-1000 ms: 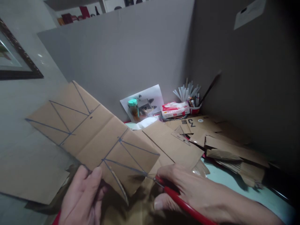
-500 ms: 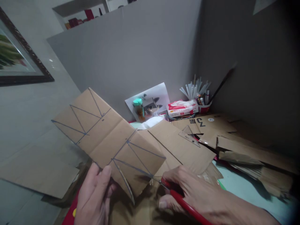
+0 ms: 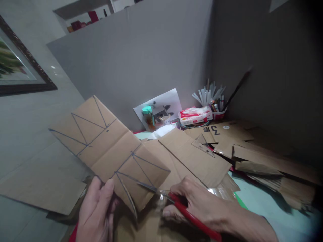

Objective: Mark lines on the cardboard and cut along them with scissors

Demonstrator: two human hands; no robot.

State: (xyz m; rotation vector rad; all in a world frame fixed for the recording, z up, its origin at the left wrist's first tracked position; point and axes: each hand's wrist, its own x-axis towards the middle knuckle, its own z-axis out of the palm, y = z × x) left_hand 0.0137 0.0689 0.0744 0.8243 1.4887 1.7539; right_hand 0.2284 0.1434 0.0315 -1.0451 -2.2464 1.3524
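Note:
My left hand [image 3: 94, 211] grips the lower edge of a long brown cardboard strip [image 3: 108, 151] marked with blue pen lines, holding it up off the desk. My right hand [image 3: 199, 205] holds red-handled scissors [image 3: 176, 205]. Their blades lie along a blue line at the strip's lower right part. A cut flap hangs down from the strip between my two hands.
More cardboard pieces [image 3: 196, 158] cover the desk, with a clear set square [image 3: 203, 144] on them. At the back stand a cup of sticks and pens [image 3: 214, 104], a tissue pack [image 3: 194, 116], a green-lidded jar [image 3: 147, 116] and a printed sheet [image 3: 161, 104]. Grey partition walls enclose the corner.
The scissor blades have gone further into the strip along the blue line. The strip has shifted slightly left and the view has moved a little.

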